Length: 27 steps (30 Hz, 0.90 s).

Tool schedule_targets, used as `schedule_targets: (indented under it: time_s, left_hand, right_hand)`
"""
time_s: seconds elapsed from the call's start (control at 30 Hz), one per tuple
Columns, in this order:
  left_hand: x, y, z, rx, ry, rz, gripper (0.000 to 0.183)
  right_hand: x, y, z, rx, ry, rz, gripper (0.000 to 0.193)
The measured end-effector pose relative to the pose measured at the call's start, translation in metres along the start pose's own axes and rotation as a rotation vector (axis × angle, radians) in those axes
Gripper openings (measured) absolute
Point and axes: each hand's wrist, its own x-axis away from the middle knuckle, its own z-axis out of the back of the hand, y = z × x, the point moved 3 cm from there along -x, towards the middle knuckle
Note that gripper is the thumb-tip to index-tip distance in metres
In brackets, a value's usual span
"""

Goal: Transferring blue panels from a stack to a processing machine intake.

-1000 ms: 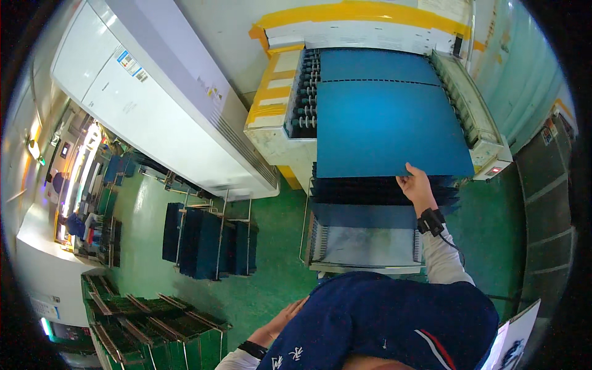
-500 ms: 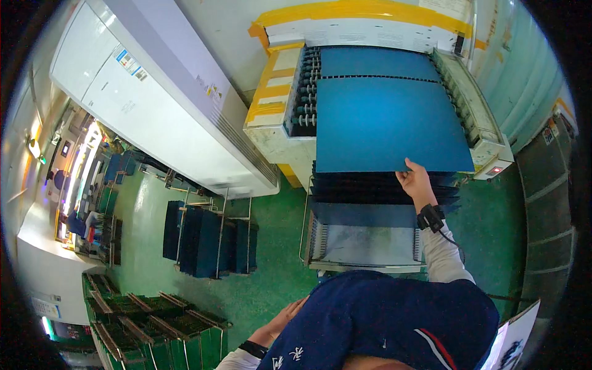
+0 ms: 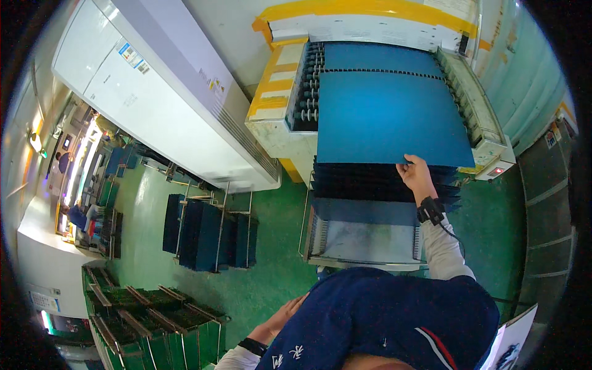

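A large flat blue panel [image 3: 391,117] lies on the roller conveyor of a machine, its near edge reaching out over a rack. My right hand [image 3: 417,176] pinches that near edge right of its middle, the arm stretched forward with a black band at the wrist. Below the edge, several dark panels [image 3: 370,183] are stacked in layers in the metal rack [image 3: 370,266]. Another blue panel [image 3: 379,58] lies behind the first on the rollers. My left hand [image 3: 282,318] rests low against my dark blue top, its fingers stretched out, the tips partly hidden by the cloth.
The machine's side housings [image 3: 475,105] flank the rollers. A tall white cabinet unit [image 3: 142,92] stands at the left. Racks of dark panels [image 3: 206,237] stand on the green floor [image 3: 271,228], with more racks [image 3: 151,314] at lower left. A grey panelled barrier [image 3: 549,203] runs along the right.
The view has shifted slightly. My right hand stays at the panel's near edge, its index finger now bent closer onto it. My left hand has hardly moved.
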Motion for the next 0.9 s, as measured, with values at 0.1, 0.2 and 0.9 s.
schedule_targets:
  time_s: [0.1,0.2,0.9]
  left_hand:
    - [-0.001,-0.003,-0.001,0.006,0.005,0.001,0.078]
    - [-0.003,0.013,0.006,-0.001,-0.015,0.057,0.078]
    - [-0.004,0.004,0.001,-0.072,-0.058,-0.011,0.077]
  right_hand:
    - [-0.006,-0.001,0.006,0.021,0.005,-0.011,0.016]
    - [-0.013,-0.002,0.009,0.044,-0.030,-0.018,0.017]
    - [0.082,0.035,-0.010,1.270,-0.323,0.199,0.029]
